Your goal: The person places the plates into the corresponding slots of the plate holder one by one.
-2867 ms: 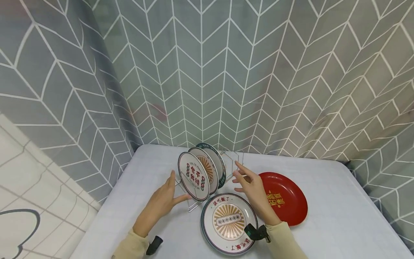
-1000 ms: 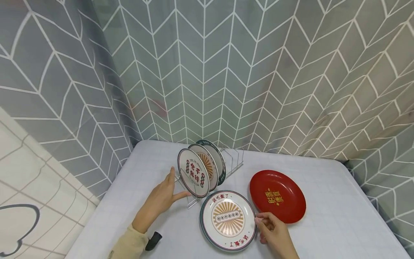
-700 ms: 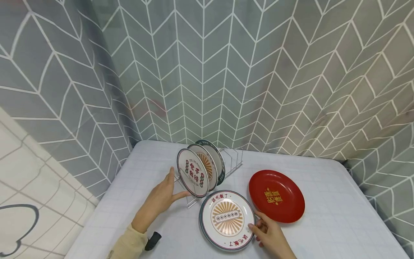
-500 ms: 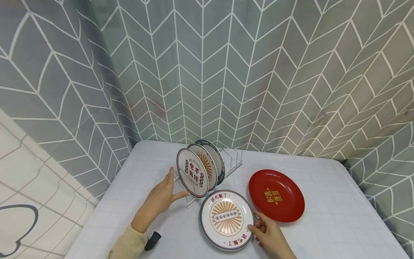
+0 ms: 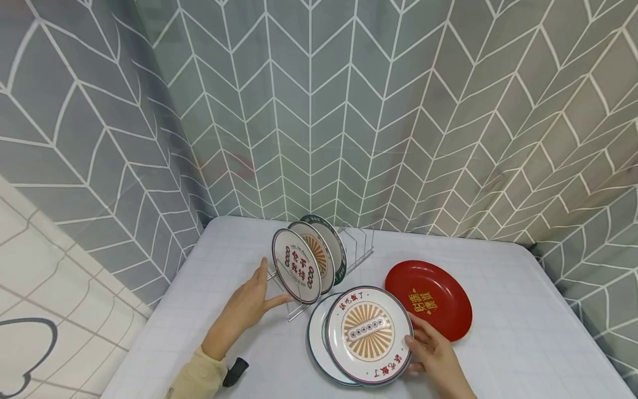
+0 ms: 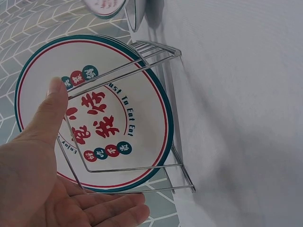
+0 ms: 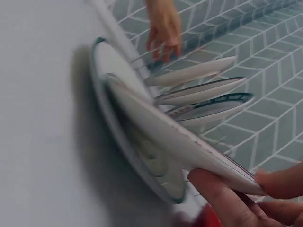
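My right hand point(image 5: 435, 354) pinches the right rim of a round white plate point(image 5: 349, 354) with an orange sunburst. In the right wrist view this plate point(image 7: 175, 135) tilts up from the plate beneath point(image 7: 120, 68), thumb on one face and fingers under the other. The lower plate point(image 5: 318, 343) lies on the table, partly covered. My left hand point(image 5: 243, 303) is spread at the left end of a wire plate rack point(image 5: 360, 256), fingers fairly straight. In the left wrist view its thumb point(image 6: 54, 101) lies at the wire beside a red-lettered plate point(image 6: 147, 113).
Three plates stand upright in the rack, the red-lettered plate point(image 5: 297, 267) in front. A red oval dish point(image 5: 448, 299) with gold characters lies right of the lifted plate. A white cloth covers the table point(image 5: 528, 332); a grey patterned curtain point(image 5: 359, 111) hangs behind.
My right hand came down from beside the rack to the plate stack, took the top plate's rim and raised it, shifting it right off the lower plate. The left hand stayed at the rack.
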The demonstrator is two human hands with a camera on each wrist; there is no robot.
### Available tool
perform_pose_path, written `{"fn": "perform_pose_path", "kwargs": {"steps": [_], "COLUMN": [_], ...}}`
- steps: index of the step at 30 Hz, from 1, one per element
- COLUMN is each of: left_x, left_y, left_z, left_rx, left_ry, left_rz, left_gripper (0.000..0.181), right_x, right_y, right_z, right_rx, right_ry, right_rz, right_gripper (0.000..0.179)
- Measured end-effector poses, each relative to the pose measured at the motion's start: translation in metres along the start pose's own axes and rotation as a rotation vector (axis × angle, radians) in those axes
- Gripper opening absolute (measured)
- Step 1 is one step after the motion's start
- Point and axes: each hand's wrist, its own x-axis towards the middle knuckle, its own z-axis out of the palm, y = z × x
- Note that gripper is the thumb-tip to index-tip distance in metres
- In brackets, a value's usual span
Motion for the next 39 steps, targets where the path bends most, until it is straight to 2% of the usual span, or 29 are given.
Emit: {"fn": "perform_pose_path", "kwargs": {"steps": [3, 7, 10, 17, 23, 25, 29, 33, 39], "left_x": [0.000, -0.001, -0.001, 0.000, -0.001, -0.001, -0.001, 0.000, 0.001], "left_y": [-0.001, -0.002, -0.003, -0.004, -0.005, -0.005, -0.004, -0.003, -0.002], "left_z": [0.001, 0.001, 0.001, 0.000, 0.000, 0.000, 0.002, 0.004, 0.004], "left_rx": [-0.007, -0.011, -0.009, -0.006, -0.012, -0.012, -0.013, -0.006, 0.007], "left_ry": [-0.008, -0.010, -0.008, 0.002, 0.010, 0.008, 0.012, 0.027, 0.040], "left_rz": [-0.009, -0.023, -0.025, -0.015, -0.014, -0.012, 0.000, 0.018, 0.015], "left_gripper": [0.110, 0.110, 0.109, 0.110, 0.108, 0.108, 0.110, 0.110, 0.110], "right_x": [-0.002, -0.003, 0.000, 0.011, 0.037, 0.047, 0.062, 0.070, 0.078], "right_y": [-0.013, -0.032, -0.041, -0.062, -0.102, -0.115, -0.132, -0.135, -0.136], "right_z": [-0.006, -0.016, -0.021, -0.023, -0.023, -0.021, -0.013, -0.001, 0.021], "right_rx": [-0.023, -0.061, -0.044, 0.019, 0.094, 0.107, 0.056, -0.024, -0.075], "right_ry": [0.044, 0.115, 0.134, 0.108, 0.100, 0.109, 0.136, 0.162, 0.117], "right_rz": [-0.010, -0.134, -0.232, -0.373, -0.516, -0.536, -0.563, -0.569, -0.554], "right_gripper": [0.057, 0.053, 0.051, 0.051, 0.049, 0.048, 0.047, 0.046, 0.047]}}
